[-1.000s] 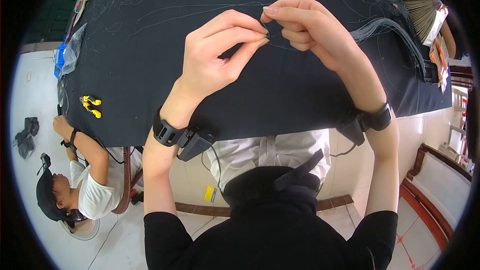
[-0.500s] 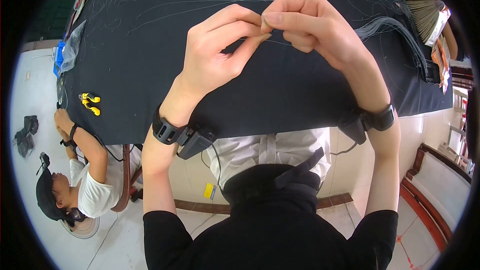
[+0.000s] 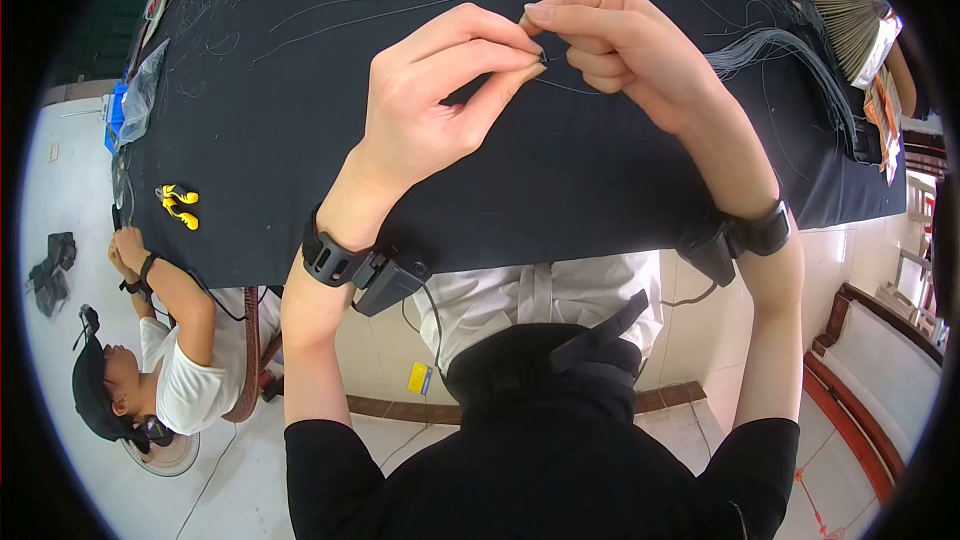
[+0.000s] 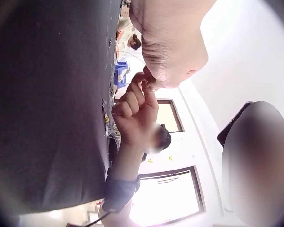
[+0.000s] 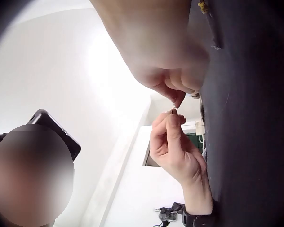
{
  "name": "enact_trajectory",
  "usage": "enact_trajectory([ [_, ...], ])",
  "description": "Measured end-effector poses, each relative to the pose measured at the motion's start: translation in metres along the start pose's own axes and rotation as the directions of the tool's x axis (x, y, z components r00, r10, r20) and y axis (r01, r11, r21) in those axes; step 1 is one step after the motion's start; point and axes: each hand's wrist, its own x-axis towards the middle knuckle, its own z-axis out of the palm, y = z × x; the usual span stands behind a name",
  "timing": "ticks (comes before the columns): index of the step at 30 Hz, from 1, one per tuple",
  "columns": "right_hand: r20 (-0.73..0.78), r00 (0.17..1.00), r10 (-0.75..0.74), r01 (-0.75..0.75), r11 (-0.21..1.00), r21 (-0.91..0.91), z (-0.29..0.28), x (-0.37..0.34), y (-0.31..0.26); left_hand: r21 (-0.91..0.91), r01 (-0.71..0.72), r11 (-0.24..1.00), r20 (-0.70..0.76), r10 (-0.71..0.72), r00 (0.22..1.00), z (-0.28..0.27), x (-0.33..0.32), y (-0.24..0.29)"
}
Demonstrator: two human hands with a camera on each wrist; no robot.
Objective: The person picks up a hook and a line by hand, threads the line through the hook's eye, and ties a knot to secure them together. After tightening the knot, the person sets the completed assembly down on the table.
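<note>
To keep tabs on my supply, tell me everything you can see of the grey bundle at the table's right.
The bundle is many thin, grey, slightly glossy strands; they look thread-like, but the exact material can't be told. It lies on the black cloth, spread loosely near the right hand, then bends right and towards the wearer, narrowing to a dark block. Leftward it disappears behind the right wrist; whether they touch is unclear.
</note>
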Motion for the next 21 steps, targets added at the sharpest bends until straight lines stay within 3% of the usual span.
enact_trajectory([
  [14,0.03,0.998,0.061,-0.056,0.988,-0.142,0.002,0.005,0.006,-0.038,0.013,0.999,-0.048,-0.015,0.999,-0.002,-0.004,-0.001],
  [21,0.037,0.999,-0.036,0.047,0.929,-0.366,0.009,0.001,0.003,0.102,0.035,0.994,-0.228,-0.01,0.974,-0.002,-0.002,-0.01],
])
